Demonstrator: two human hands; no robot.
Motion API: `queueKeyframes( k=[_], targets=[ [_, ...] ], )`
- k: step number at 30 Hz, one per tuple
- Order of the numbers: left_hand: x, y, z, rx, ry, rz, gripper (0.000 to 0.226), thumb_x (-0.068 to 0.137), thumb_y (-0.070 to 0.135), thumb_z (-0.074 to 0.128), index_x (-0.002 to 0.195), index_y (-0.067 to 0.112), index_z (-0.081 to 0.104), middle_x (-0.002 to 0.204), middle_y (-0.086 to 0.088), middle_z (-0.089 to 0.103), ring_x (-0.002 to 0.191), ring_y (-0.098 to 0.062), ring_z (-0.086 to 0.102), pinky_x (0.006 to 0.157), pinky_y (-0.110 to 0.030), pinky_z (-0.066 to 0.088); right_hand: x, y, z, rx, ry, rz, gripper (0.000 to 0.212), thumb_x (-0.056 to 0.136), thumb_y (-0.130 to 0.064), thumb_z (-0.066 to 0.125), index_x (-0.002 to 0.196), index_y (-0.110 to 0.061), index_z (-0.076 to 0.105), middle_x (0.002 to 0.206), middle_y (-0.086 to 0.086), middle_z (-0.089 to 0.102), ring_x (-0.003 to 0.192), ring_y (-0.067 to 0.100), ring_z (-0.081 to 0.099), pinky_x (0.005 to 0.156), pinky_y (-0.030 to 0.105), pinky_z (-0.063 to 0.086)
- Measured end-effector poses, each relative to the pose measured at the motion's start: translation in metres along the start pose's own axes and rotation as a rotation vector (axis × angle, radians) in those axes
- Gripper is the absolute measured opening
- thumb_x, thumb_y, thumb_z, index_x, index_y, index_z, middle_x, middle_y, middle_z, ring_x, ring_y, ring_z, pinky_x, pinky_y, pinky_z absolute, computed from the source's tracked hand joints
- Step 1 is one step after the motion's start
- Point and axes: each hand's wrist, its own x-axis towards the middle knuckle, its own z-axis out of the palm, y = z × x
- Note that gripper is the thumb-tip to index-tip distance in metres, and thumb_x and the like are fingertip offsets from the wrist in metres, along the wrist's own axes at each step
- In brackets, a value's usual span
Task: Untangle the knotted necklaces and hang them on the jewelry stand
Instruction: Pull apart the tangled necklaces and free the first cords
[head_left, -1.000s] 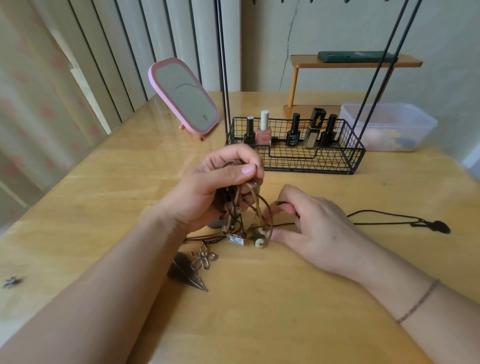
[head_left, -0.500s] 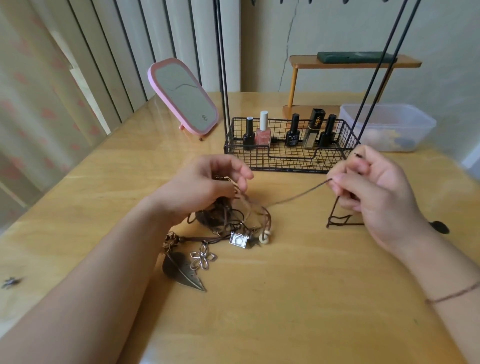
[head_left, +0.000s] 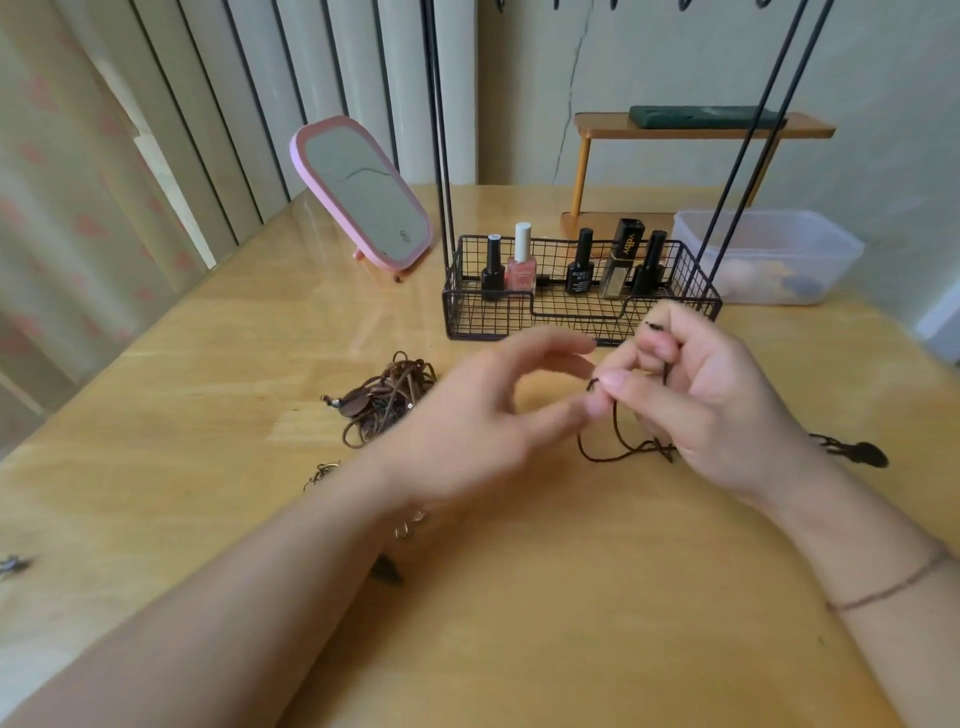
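Note:
A tangle of brown cord necklaces (head_left: 384, 405) with round metal pendants lies on the wooden table, left of my hands. My right hand (head_left: 711, 405) is pinched on a separate dark brown cord necklace (head_left: 613, 447), which loops down onto the table; its dark pendant (head_left: 867, 454) lies past my right wrist. My left hand (head_left: 493, 415), blurred, has its fingers apart, and its fingertip is at the cord's end by my right thumb. The jewelry stand's black wire basket (head_left: 467, 317) stands just behind, with thin rods (head_left: 441, 130) rising out of frame.
Nail polish bottles (head_left: 522, 260) stand in the basket. A pink mirror (head_left: 363, 192) is at the back left, a clear plastic box (head_left: 763, 254) and a small wooden shelf (head_left: 701, 130) at the back right. Loose pendants (head_left: 405, 527) peek from under my left wrist.
My left hand has let go of the tangle, which now rests on the table, and moved right to my right hand. The dark cord has come out of the tangle.

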Motion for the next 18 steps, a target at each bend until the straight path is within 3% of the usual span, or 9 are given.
queueKeyframes(
  k=[3, 6, 9, 11, 13, 16, 18],
  targets=[
    [0.002, 0.001, 0.019, -0.331, -0.017, 0.021, 0.044, 0.093, 0.008, 0.066, 0.132, 0.018, 0.049, 0.085, -0.007, 0.067, 0.089, -0.017, 0.066, 0.080, -0.025, 0.054, 0.001, -0.001, -0.006, 0.075, 0.091, 0.002, 0.042, 0.093, 0.012, 0.055, 0.080, -0.017, 0.027, 0.072, 0.014, 0.063, 0.043, 0.001, 0.041, 0.046, 0.012, 0.032],
    [0.005, -0.003, 0.013, -0.556, 0.023, 0.013, 0.032, 0.096, -0.001, 0.054, 0.125, 0.014, 0.050, 0.073, -0.005, 0.061, 0.075, -0.024, 0.063, 0.074, -0.028, 0.054, 0.003, 0.001, -0.021, 0.179, 0.258, 0.069, 0.041, 0.095, 0.010, 0.050, 0.078, -0.020, 0.028, 0.068, 0.003, 0.063, 0.044, 0.013, 0.021, 0.042, 0.026, 0.014],
    [0.005, -0.009, 0.002, -0.650, -0.039, -0.011, 0.015, 0.098, 0.001, 0.049, 0.105, 0.007, 0.061, 0.075, -0.006, 0.063, 0.074, -0.021, 0.065, 0.077, -0.030, 0.055, 0.004, 0.003, -0.035, 0.187, 0.428, 0.107, 0.041, 0.094, 0.006, 0.048, 0.075, -0.024, 0.029, 0.065, 0.000, 0.059, 0.041, 0.013, 0.022, 0.040, 0.025, 0.013],
    [0.004, -0.010, -0.003, -0.725, -0.101, -0.037, 0.016, 0.095, 0.004, 0.049, 0.098, 0.006, 0.065, 0.080, -0.007, 0.067, 0.077, -0.022, 0.067, 0.079, -0.030, 0.055, 0.004, 0.004, -0.039, 0.158, 0.489, 0.116, 0.041, 0.093, 0.005, 0.048, 0.074, -0.026, 0.030, 0.064, -0.001, 0.058, 0.039, 0.012, 0.024, 0.037, 0.020, 0.016],
    [0.003, -0.012, -0.007, -0.778, -0.163, -0.032, 0.021, 0.094, 0.001, 0.048, 0.102, 0.006, 0.067, 0.088, -0.009, 0.070, 0.085, -0.024, 0.070, 0.084, -0.031, 0.055, 0.004, 0.006, -0.040, 0.071, 0.487, 0.130, 0.040, 0.092, 0.006, 0.048, 0.073, -0.025, 0.031, 0.066, 0.003, 0.057, 0.038, 0.009, 0.027, 0.035, 0.018, 0.021],
    [0.002, -0.012, -0.009, -0.816, -0.227, 0.012, 0.035, 0.088, -0.012, 0.050, 0.110, 0.008, 0.070, 0.104, -0.011, 0.074, 0.101, -0.025, 0.071, 0.090, -0.032, 0.056, 0.004, 0.012, -0.038, -0.143, 0.422, 0.183, 0.038, 0.089, 0.008, 0.049, 0.074, -0.022, 0.031, 0.075, 0.024, 0.051, 0.039, 0.001, 0.041, 0.042, 0.010, 0.033],
    [0.002, -0.012, -0.010, -0.828, -0.216, 0.004, 0.043, 0.085, -0.016, 0.051, 0.108, 0.012, 0.074, 0.106, -0.010, 0.075, 0.103, -0.023, 0.071, 0.088, -0.029, 0.057, 0.005, 0.019, -0.040, -0.262, 0.412, 0.237, 0.035, 0.087, 0.004, 0.052, 0.075, -0.022, 0.031, 0.077, 0.028, 0.047, 0.046, 0.002, 0.045, 0.052, 0.020, 0.035]
  ],
)
